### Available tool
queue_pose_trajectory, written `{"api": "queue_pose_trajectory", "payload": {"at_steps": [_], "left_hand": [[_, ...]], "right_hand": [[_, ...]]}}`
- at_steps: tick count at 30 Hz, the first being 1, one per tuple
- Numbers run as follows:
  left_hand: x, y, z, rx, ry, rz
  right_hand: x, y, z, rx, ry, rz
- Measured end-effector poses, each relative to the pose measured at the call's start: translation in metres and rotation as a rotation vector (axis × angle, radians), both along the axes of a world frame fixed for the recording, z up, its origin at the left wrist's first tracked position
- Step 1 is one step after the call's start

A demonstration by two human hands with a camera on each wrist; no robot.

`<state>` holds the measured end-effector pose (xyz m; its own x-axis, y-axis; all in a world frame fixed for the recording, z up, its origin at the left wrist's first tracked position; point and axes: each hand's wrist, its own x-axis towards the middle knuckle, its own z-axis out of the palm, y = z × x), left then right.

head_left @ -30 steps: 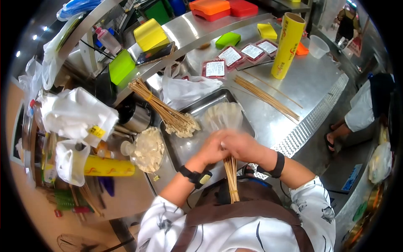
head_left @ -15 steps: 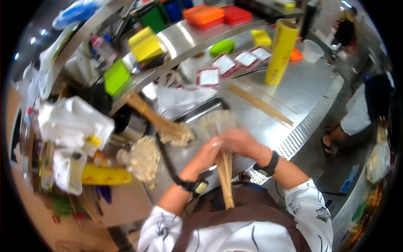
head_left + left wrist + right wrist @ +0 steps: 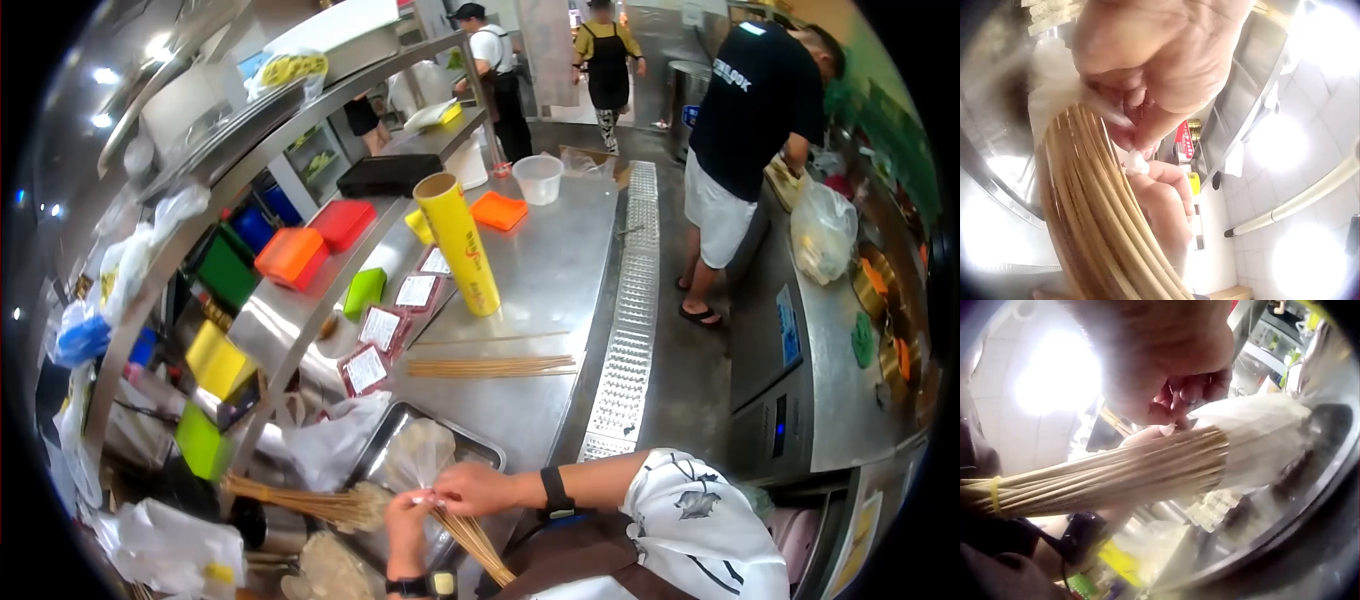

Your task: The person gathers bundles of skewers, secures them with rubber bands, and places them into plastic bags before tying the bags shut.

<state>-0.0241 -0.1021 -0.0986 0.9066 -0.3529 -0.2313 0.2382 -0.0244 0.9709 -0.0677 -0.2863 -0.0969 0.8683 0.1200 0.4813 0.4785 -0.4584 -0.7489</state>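
Note:
A bundle of thin wooden skewers points toward the person's apron, its far end covered by a clear plastic bag. At the bag's neck, the left hand and right hand meet and pinch the gathered plastic. In the left wrist view, a small white twist of plastic sits between the fingertips of both hands. The right wrist view shows a yellow rubber band around the skewers' bare end. Beneath the bag is a metal tray.
Another skewer bundle, tipped with pale food, lies left of the hands. Loose skewers, labelled red packs and an upright yellow roll stand farther along the steel counter. Across the aisle, a person bends over another counter.
The head view has swung to the right and up, bringing the aisle and other people into sight. The hands, earlier bunched together over the bag's neck, now show their fingertips pinching it.

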Motion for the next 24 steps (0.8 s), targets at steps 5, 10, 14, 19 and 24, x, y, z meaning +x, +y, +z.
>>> {"api": "queue_pose_trajectory", "payload": {"at_steps": [5, 10, 14, 19, 24], "left_hand": [[0.002, -0.011, 0.030, 0.520, -0.976, -0.181], [0.014, -0.012, 0.014, 0.553, -1.403, -0.062], [0.008, -0.010, 0.019, 0.615, -1.383, 0.080], [0.009, -0.007, 0.029, 0.786, -1.380, 0.044], [0.012, -0.005, 0.029, 0.799, -1.393, 0.056]], "right_hand": [[0.036, -0.013, 0.007, 0.104, -0.087, 0.175], [0.060, -0.012, -0.013, 0.112, 0.257, 0.410], [0.069, -0.007, -0.019, 0.065, 0.224, 0.517], [0.074, -0.007, -0.001, -0.222, 0.316, 0.510], [0.059, -0.005, 0.019, -0.523, -0.102, 0.283]]}}
